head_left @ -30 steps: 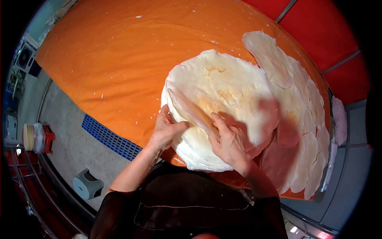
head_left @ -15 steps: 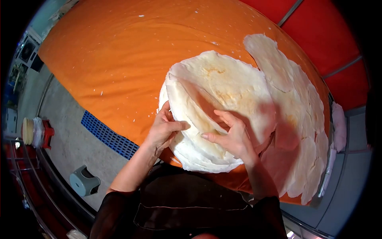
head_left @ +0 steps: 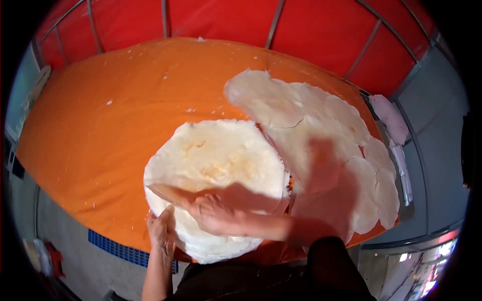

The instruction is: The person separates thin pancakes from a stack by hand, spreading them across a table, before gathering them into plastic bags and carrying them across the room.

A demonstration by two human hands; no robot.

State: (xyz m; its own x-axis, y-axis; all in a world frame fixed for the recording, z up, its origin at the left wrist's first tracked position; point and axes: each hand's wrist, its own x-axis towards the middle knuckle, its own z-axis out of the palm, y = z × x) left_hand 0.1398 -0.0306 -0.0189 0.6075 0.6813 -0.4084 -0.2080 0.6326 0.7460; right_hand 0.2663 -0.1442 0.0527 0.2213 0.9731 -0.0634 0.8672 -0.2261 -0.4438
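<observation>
A stack of large, thin, pale round flatbreads [head_left: 221, 150] with light brown patches lies at the front of the orange-covered table. The near part of the top flatbread is raised in a fold. At the stack's front left edge, my left hand [head_left: 161, 230] is closed, its thumb and fingers pinching the rim. My right hand [head_left: 213, 214] reaches across the stack, blurred by motion, its fingers curled against the raised fold. Its fingertips are partly hidden. Shadow from my right arm falls over the flatbreads.
More thin flatbreads [head_left: 321, 120] overlap on the right of the orange cloth [head_left: 100, 145]. Red panels with metal bars [head_left: 216, 20] stand behind it. A pink bundle [head_left: 389, 119] lies at the right edge. A blue slatted mat [head_left: 118, 249] shows at the lower left.
The view has swung right, bringing more red panel into sight. My right hand has moved left across the stack, closer to my left hand, and the fold lies lower.
</observation>
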